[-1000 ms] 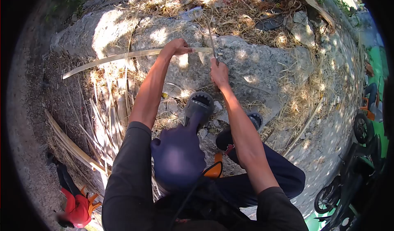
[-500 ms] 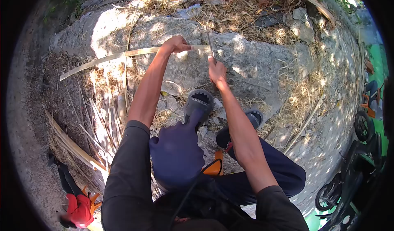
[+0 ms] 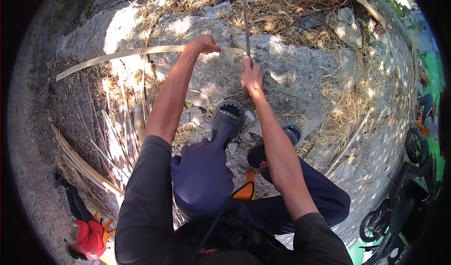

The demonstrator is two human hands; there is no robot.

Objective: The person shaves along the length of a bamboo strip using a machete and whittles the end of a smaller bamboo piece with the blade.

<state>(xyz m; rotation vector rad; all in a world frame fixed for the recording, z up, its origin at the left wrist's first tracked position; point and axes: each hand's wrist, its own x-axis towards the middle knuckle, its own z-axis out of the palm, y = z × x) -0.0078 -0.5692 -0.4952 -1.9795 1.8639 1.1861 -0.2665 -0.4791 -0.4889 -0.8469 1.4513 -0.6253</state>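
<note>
My left hand (image 3: 204,44) is closed on a long, pale, slightly curved strip (image 3: 123,54), near the strip's right end. The strip reaches far out to the left and bends down there. In my right hand (image 3: 252,77) is the handle of a long thin blade (image 3: 246,27), which points up and away from me. The blade's lower part touches or nearly touches the strip's right end. Both hands are over a big grey rock (image 3: 291,72). Fingers partly hide the handle.
Pale strips (image 3: 120,147) lie on the ground at left, near a thicker curved piece (image 3: 87,168). Dry shavings (image 3: 282,23) cover the ground beyond the rock. A person in red (image 3: 90,239) is at lower left. Motorbikes (image 3: 413,185) stand at right; my feet are below the rock.
The strip's left end has shifted left and up. My left hand has moved slightly up. The blade now stands more upright and shows broader.
</note>
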